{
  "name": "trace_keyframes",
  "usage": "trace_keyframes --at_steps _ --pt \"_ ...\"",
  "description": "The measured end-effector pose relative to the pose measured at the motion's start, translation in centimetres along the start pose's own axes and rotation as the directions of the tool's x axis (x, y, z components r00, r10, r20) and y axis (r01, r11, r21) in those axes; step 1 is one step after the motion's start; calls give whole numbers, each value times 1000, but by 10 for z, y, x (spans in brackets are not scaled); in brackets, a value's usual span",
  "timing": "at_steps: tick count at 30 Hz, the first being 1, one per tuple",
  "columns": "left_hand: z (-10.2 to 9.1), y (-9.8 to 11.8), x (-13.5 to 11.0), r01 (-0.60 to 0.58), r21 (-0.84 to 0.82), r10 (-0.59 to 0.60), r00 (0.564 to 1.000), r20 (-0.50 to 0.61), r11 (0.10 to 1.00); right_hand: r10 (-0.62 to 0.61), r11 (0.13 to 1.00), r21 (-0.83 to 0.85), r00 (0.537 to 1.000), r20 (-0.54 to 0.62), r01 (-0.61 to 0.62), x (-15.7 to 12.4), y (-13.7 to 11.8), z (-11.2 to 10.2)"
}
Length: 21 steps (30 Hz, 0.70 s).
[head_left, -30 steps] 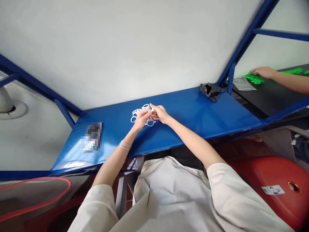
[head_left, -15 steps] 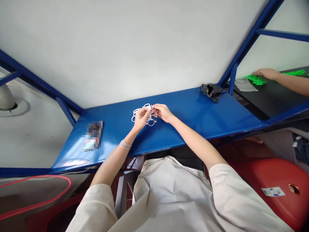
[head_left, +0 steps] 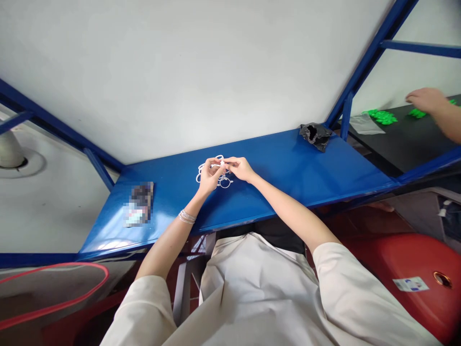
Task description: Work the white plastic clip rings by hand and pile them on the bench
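A glossy cobalt-blue shelf (head_left: 288, 163) holds a tangle of thin white loops (head_left: 225, 182) and a crumpled black pouch (head_left: 316, 136), below a pale grey wall (head_left: 180, 72). The person's sleeves (head_left: 342, 283) are cream. A red container (head_left: 403, 259) bears a white-and-blue label (head_left: 410, 284). Bright green pieces (head_left: 382, 117) lie on a black tabletop (head_left: 403, 149).

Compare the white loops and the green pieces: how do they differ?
The white loops are thin open rings in a tangled heap; the green pieces are bright, chunkier clumps, their shape too small to make out. The white loops lie on a blue metal bench top, the green pieces on a black tabletop. Both lie in loose piles.
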<state>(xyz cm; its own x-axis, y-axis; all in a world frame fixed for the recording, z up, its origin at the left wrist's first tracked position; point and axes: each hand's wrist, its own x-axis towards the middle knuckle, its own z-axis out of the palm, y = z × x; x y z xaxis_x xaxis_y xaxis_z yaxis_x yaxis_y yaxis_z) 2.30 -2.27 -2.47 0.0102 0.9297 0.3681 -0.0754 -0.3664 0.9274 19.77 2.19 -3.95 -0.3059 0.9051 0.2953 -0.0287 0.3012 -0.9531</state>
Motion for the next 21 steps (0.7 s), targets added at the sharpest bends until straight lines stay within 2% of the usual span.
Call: trace_keyframes --at_steps 3,6,13,17,21 --pt "-1 0 0 -11 27 11 1000 19 1000 -62 992 -110 998 25 64 1 4 -1" --pt "-3 3 1 -5 57 2 998 63 998 -57 986 -153 998 36 62 1 6 -2" --pt "-6 8 3 9 80 -11 999 30 997 -36 963 -269 997 -72 16 2 5 -3" --pt "-5 9 4 11 94 -6 999 -52 995 -39 963 -270 997 -66 20 0 0 -2" --pt "-6 12 4 68 56 -60 990 -128 996 -32 960 -281 998 -58 14 -1 -4 -2"
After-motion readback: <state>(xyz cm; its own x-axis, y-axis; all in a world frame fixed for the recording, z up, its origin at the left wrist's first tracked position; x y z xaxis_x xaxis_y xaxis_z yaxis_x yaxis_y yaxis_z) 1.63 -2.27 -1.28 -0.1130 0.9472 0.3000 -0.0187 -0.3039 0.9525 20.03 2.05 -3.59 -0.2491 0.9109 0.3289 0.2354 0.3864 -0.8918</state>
